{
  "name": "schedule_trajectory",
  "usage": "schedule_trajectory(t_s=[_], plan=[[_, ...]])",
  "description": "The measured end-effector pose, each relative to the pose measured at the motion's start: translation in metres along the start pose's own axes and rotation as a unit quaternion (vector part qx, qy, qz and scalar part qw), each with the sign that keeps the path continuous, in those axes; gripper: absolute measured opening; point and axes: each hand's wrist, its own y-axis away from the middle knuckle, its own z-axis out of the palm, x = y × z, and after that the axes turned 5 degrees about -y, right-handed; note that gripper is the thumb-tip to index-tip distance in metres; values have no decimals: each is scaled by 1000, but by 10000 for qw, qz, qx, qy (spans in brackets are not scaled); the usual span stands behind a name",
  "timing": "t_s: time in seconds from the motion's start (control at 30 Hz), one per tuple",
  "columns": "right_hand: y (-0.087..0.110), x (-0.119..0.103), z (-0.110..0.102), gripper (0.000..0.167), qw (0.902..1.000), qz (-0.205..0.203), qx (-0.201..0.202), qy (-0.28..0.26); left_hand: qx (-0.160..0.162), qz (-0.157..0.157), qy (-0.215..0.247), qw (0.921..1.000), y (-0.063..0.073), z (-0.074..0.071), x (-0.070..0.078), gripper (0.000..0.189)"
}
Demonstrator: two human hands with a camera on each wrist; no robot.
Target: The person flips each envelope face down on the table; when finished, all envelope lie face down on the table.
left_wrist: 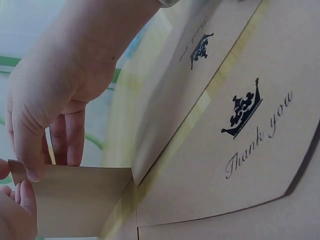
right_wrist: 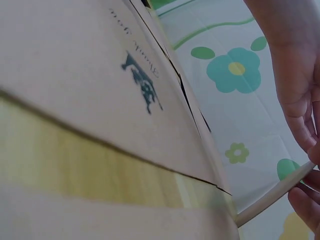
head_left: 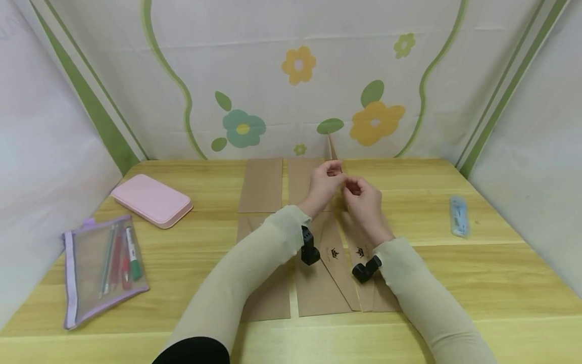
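Note:
Three brown paper envelopes lie side by side, a left one (head_left: 268, 298), a middle one (head_left: 313, 298) and a right one (head_left: 382, 298). A black crown and "Thank you" (left_wrist: 262, 135) are printed on the paper. The far end of the right envelope stands up as a raised panel (left_wrist: 75, 200) against the backdrop. My left hand (head_left: 324, 186) pinches that panel's edge from the left side. On the other side, my right hand (head_left: 366, 205) pinches the same edge, its thumb and fingertips meeting the left fingers there. Forearms cover part of the left and middle envelopes.
On the left lie a pink case (head_left: 152, 199) and a mesh zip pouch (head_left: 86, 273) with pens inside. A small light-blue packet (head_left: 459, 216) lies at the far right. A floral cloth backdrop (head_left: 273, 76) rises behind the wooden table (head_left: 477, 283).

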Motion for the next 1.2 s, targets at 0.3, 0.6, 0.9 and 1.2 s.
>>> schedule_trajectory(t_s=[0.3, 0.6, 0.9, 1.2], plan=[[4, -5, 1, 21, 9890, -1026, 242, 1033, -6, -30, 219, 9998, 0, 0, 0, 34], [4, -7, 2, 15, 9698, -1744, 973, 1398, -183, 93, 365, 9991, 0, 2, 0, 31], [5, -11, -1, 17, 9821, -1066, 1261, 906, -370, -8, 337, 9987, 3, 2, -9, 33], [3, -13, -6, 16, 9756, -811, 2035, -140, -116, -194, 128, 9997, 6, -3, -21, 35]])
